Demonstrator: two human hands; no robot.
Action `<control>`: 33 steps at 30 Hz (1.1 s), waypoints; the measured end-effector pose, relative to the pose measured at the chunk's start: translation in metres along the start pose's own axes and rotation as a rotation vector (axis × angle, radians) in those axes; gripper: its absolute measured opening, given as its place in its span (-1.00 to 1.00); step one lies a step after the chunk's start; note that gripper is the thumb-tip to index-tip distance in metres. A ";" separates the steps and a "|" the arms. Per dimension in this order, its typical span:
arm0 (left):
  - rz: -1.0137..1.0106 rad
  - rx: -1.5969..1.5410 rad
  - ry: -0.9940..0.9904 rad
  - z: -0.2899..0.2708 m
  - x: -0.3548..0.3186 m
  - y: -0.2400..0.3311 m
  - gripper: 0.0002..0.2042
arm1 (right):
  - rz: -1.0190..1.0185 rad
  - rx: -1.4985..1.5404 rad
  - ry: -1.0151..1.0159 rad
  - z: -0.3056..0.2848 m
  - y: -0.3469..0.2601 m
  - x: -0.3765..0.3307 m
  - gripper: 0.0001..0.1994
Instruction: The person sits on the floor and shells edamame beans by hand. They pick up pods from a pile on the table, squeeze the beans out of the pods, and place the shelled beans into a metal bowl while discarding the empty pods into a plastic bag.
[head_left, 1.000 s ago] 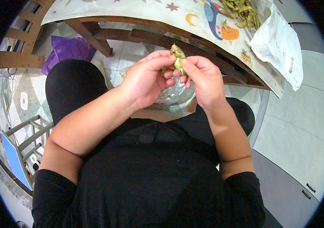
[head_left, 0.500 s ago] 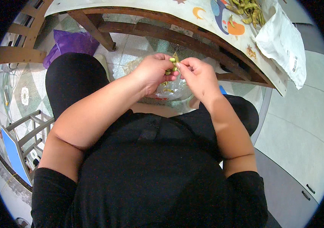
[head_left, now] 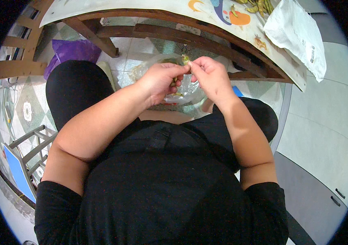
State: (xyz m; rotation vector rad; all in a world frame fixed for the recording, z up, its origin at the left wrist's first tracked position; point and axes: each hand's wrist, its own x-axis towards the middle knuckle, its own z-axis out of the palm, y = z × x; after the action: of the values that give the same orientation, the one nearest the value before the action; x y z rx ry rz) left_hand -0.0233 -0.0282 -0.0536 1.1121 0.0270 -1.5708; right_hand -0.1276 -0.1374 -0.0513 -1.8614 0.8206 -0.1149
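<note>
Between my knees, my left hand (head_left: 161, 80) and my right hand (head_left: 209, 77) meet fingertip to fingertip. A green bean pod (head_left: 186, 59) is pinched between them, its tip poking up past the fingers. The curled fingers of my left hand also close over some greenish bits, mostly hidden. Below both hands lies a clear plastic bag (head_left: 190, 90) on the floor, with a few yellow-green pods or shells in it, partly covered by my hands.
Ahead stands a wooden table (head_left: 149, 9) with a patterned cover. On its right part lie several bean pods (head_left: 259, 7) beside a white bag (head_left: 294, 34). A purple bag (head_left: 74, 51) rests on the floor at left. A blue-topped stool (head_left: 20, 171) lies tipped at lower left.
My hands have drawn closer together at the fingertips around the pod. The view has shifted slightly, so the table sits higher in the picture.
</note>
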 end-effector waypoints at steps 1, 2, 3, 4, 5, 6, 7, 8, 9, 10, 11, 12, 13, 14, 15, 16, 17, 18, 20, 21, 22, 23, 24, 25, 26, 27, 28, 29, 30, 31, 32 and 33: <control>-0.011 -0.010 -0.019 -0.001 0.001 -0.002 -0.85 | -0.059 -0.066 0.027 0.001 0.002 0.000 -0.77; -0.020 -0.004 -0.042 -0.005 0.003 -0.004 -0.84 | -0.041 -0.038 0.007 0.002 -0.001 -0.002 -0.77; -0.030 0.003 -0.066 -0.008 0.006 -0.007 -0.83 | -0.024 -0.011 -0.013 0.003 -0.006 -0.005 -0.76; -0.039 0.009 -0.090 -0.009 0.007 -0.008 -0.82 | -0.007 0.016 -0.032 0.002 -0.010 -0.007 -0.76; -0.024 0.007 -0.081 -0.009 0.006 -0.008 -0.83 | 0.041 0.071 -0.071 0.001 -0.012 -0.007 -0.76; -0.009 0.005 -0.073 -0.008 0.005 -0.008 -0.83 | 0.088 0.125 -0.109 -0.002 -0.013 -0.006 -0.76; 0.007 0.003 -0.065 -0.008 0.004 -0.008 -0.84 | 0.135 0.179 -0.148 -0.004 -0.014 -0.005 -0.77; 0.004 -0.033 -0.015 -0.007 0.004 -0.008 -0.85 | 0.130 0.203 -0.164 -0.004 -0.016 -0.005 -0.77; 0.001 -0.070 0.035 -0.007 0.004 -0.008 -0.86 | 0.125 0.227 -0.180 -0.005 -0.018 -0.005 -0.78; -0.002 -0.107 0.086 -0.007 0.004 -0.008 -0.86 | 0.119 0.251 -0.196 -0.005 -0.019 -0.005 -0.78; 0.004 -0.100 0.094 -0.007 0.003 -0.007 -0.87 | 0.144 0.250 -0.219 -0.006 -0.018 -0.005 -0.80; 0.011 -0.093 0.103 -0.006 0.002 -0.006 -0.87 | 0.170 0.251 -0.242 -0.007 -0.016 -0.004 -0.82; 0.018 -0.086 0.112 -0.006 0.001 -0.006 -0.87 | 0.195 0.251 -0.265 -0.008 -0.015 -0.004 -0.83; 0.006 -0.063 0.102 -0.007 0.001 -0.006 -0.88 | 0.214 0.297 -0.275 -0.009 -0.015 -0.003 -0.84; -0.005 -0.039 0.092 -0.009 0.002 -0.007 -0.88 | 0.233 0.344 -0.285 -0.010 -0.015 -0.003 -0.84; -0.017 -0.015 0.083 -0.010 0.003 -0.008 -0.88 | 0.253 0.391 -0.294 -0.010 -0.016 -0.003 -0.85; -0.011 -0.034 0.076 -0.010 0.004 -0.009 -0.89 | 0.257 0.416 -0.292 -0.011 -0.015 -0.003 -0.85; -0.005 -0.053 0.068 -0.011 0.004 -0.010 -0.90 | 0.262 0.441 -0.290 -0.010 -0.014 -0.003 -0.85; -0.006 -0.122 0.051 -0.010 0.004 -0.011 -0.91 | 0.261 0.448 -0.281 -0.010 -0.013 -0.004 -0.86; -0.013 -0.172 0.041 -0.008 0.003 -0.011 -0.92 | 0.255 0.430 -0.275 -0.009 -0.012 -0.004 -0.87; -0.020 -0.222 0.030 -0.007 0.002 -0.012 -0.93 | 0.249 0.412 -0.268 -0.008 -0.012 -0.004 -0.87; -0.020 -0.237 0.005 -0.007 0.002 -0.012 -0.94 | 0.233 0.410 -0.261 -0.007 -0.011 -0.004 -0.87; -0.021 -0.252 -0.019 -0.008 0.002 -0.012 -0.96 | 0.217 0.409 -0.254 -0.005 -0.009 -0.004 -0.87; -0.021 -0.266 -0.045 -0.008 0.002 -0.012 -0.96 | 0.201 0.407 -0.246 -0.005 -0.008 -0.003 -0.86; -0.030 -0.265 -0.040 -0.009 0.003 -0.011 -0.95 | 0.200 0.400 -0.235 -0.003 -0.009 -0.003 -0.87; -0.039 -0.264 -0.035 -0.009 0.003 -0.011 -0.94 | 0.198 0.394 -0.224 -0.002 -0.009 -0.004 -0.87; -0.048 -0.263 -0.031 -0.010 0.004 -0.011 -0.93 | 0.196 0.388 -0.213 -0.001 -0.010 -0.004 -0.88; -0.043 -0.264 -0.036 -0.010 0.004 -0.011 -0.93 | 0.194 0.388 -0.214 -0.002 -0.010 -0.004 -0.88; -0.039 -0.265 -0.042 -0.010 0.005 -0.012 -0.92 | 0.191 0.389 -0.215 -0.002 -0.009 -0.004 -0.87; -0.034 -0.266 -0.047 -0.010 0.005 -0.012 -0.92 | 0.189 0.389 -0.215 -0.002 -0.009 -0.004 -0.87; -0.030 -0.262 -0.048 -0.011 0.006 -0.013 -0.92 | 0.211 0.366 -0.205 -0.002 -0.011 -0.004 -0.89; -0.027 -0.258 -0.048 -0.013 0.007 -0.014 -0.92 | 0.233 0.344 -0.196 -0.001 -0.014 -0.005 -0.90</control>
State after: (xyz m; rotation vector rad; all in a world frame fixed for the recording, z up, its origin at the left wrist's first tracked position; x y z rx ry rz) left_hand -0.0259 -0.0212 -0.0724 0.8749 0.2068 -1.5676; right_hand -0.1249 -0.1321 -0.0373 -1.4206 0.8180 0.0691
